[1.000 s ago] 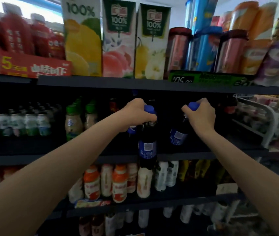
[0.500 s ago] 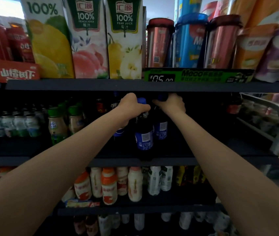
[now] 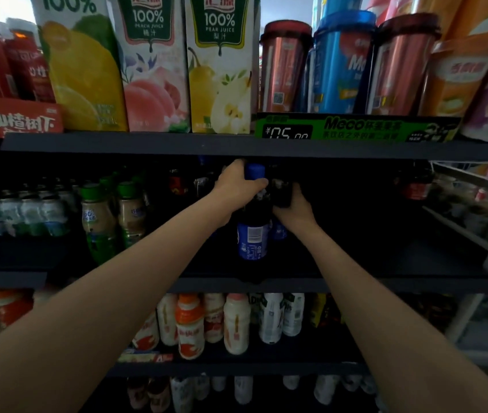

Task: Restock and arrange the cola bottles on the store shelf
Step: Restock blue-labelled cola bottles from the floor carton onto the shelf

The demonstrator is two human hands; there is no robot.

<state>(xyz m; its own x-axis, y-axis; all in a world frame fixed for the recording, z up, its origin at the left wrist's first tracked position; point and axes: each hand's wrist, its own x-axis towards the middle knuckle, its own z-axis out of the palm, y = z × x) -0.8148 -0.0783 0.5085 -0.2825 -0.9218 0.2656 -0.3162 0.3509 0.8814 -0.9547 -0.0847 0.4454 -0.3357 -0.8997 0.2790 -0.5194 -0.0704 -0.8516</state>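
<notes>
I see a cola bottle (image 3: pixel 253 231) with a blue cap standing upright at the front of the dark middle shelf (image 3: pixel 356 283). My left hand (image 3: pixel 236 186) grasps its neck just under the cap, fingers curled round it. My right hand (image 3: pixel 292 204) is wrapped around a second bottle (image 3: pixel 281 189) just beside and behind it. Juice cartons (image 3: pixel 153 70) and cups (image 3: pixel 344 64) stand on the shelf above. Small milk bottles (image 3: pixel 207 323) stand on the shelf below.
</notes>
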